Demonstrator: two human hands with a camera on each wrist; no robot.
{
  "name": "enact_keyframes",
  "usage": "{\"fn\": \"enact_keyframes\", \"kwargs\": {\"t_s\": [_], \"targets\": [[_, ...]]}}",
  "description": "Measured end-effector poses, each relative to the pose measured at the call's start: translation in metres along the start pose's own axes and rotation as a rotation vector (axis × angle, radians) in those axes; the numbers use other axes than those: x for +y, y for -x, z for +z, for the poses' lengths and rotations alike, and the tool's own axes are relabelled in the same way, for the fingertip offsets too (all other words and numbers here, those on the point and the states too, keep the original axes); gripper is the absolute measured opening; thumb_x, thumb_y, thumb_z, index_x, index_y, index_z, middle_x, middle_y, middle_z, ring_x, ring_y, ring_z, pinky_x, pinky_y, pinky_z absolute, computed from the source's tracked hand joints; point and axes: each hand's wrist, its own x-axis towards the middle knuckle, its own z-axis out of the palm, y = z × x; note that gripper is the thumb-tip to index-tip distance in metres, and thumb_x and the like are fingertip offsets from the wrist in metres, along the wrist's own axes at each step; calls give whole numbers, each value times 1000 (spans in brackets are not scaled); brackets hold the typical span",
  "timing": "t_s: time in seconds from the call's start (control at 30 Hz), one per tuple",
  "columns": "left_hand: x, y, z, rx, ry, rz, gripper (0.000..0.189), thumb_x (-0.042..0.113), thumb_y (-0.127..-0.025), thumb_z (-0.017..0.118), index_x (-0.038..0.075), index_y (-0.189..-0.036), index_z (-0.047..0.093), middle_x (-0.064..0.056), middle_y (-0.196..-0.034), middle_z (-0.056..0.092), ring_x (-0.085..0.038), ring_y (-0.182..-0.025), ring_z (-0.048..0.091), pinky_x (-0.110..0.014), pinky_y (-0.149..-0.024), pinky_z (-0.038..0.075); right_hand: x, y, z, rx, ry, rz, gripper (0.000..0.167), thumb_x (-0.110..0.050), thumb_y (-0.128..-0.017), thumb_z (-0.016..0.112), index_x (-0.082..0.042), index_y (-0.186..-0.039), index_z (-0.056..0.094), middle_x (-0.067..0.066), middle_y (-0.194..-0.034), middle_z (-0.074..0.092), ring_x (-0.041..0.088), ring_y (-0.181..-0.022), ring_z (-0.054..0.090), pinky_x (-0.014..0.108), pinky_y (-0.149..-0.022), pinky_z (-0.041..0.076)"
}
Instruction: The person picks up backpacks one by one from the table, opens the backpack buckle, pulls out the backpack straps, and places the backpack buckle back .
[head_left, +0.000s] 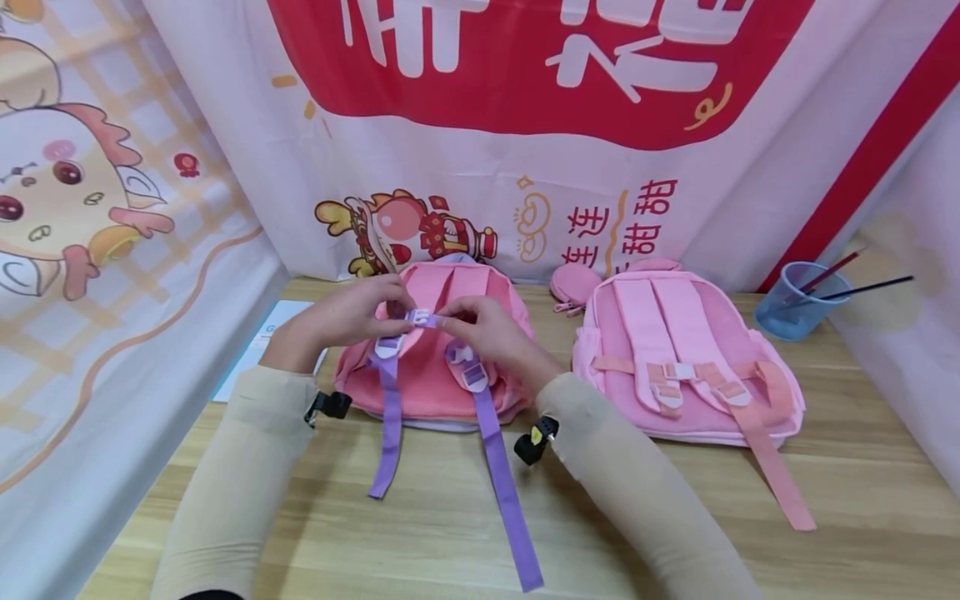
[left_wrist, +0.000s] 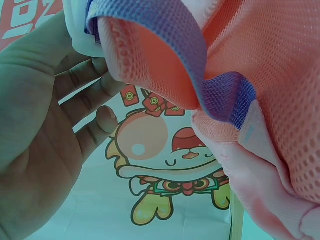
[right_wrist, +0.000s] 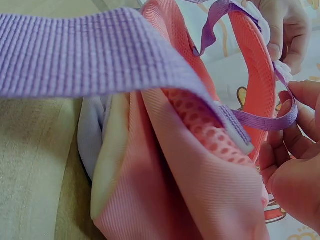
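A coral-pink backpack (head_left: 442,392) lies with its shoulder straps up, the purple webbing (head_left: 506,492) trailing toward the near table edge. Above it, a small white chest-strap buckle (head_left: 422,317) sits between both hands. My left hand (head_left: 356,310) pinches the buckle at its left side. From the right, my right hand (head_left: 491,332) pinches the purple chest strap (right_wrist: 280,122) close to the buckle. In the left wrist view, my left hand (left_wrist: 42,115) is beside a shoulder strap, its thumb tip and grip out of sight. White strap adjusters (head_left: 472,377) hang below the hands.
To the right lies a second, lighter pink backpack (head_left: 600,400) with its chest buckle fastened. A round pink pouch (head_left: 573,286) is beside it. A blue cup (head_left: 787,312) with two thin sticks stands farther right. Behind my left hand lies a printed sheet (head_left: 258,346). Printed cloth (head_left: 465,158) hangs behind.
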Motion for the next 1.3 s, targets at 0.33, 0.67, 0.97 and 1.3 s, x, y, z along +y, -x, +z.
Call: {"fn": "enact_keyframes", "kwargs": {"t_s": [0.33,0.67,0.97,1.3], "targets": [[1,-3,-1,12,2,25,19,29,-99,81,19,-115,78,0,-115,67,-22,-103,64,-42,-93,59,-3,-2,-4,7,-55,21,19,-31,-106,72,-16,-116,78,3,-109,71,20,-97,62,29,-82,52],[-2,1,2,20,6,21,21,31,-99,81,20,-117,78,0,-117,67,-23,-106,64,-47,-97,60,-3,-5,5,-8,-82,36,22,-30,-108,69,-13,-117,78,2,-90,62,20,-85,59,25,-69,49],[-4,2,4,52,50,71,19,26,-100,81,17,-116,78,-2,-116,67,-23,-106,63,-48,-98,58,-5,-7,11,-19,-198,24,25,-24,-109,67,-5,-121,77,5,-76,57,19,-68,52,25,-60,44],[-6,0,5,66,70,65,18,25,-100,80,17,-116,77,-3,-117,67,-24,-104,62,-47,-96,58,-6,-10,14,-39,-338,83,27,-21,-110,65,-3,-127,75,7,-77,56,19,-68,49,29,-63,41]]}}
